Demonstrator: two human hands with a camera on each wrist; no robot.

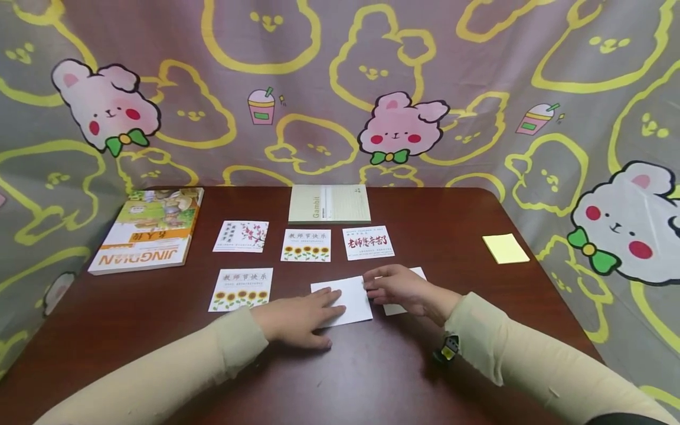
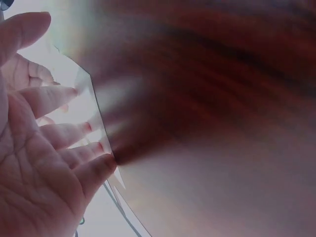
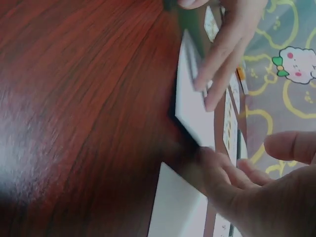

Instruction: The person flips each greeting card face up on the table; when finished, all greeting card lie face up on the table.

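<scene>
In the head view a blank white card [image 1: 353, 301] lies near the middle of the table. The left hand [image 1: 300, 316] rests on its left part with fingers spread and fairly straight. At the card's right edge is the right hand [image 1: 401, 290], its fingertips touching the edge. In the right wrist view the right thumb [image 3: 291, 147] stands apart from the fingers, which meet the card's corner. A second white card [image 1: 395, 309] lies partly hidden beneath the right hand. Left of the left hand is a sunflower card [image 1: 241, 289] with Chinese writing.
Behind the hands lie a plum-blossom card [image 1: 241, 236], another sunflower card [image 1: 306, 245] and a red-lettered card [image 1: 369, 242]. A pale notebook [image 1: 329, 203] is at the back, a thick book [image 1: 149, 230] at left, and yellow sticky notes [image 1: 506, 248] at right. A patterned curtain [image 1: 319, 77] surrounds the table.
</scene>
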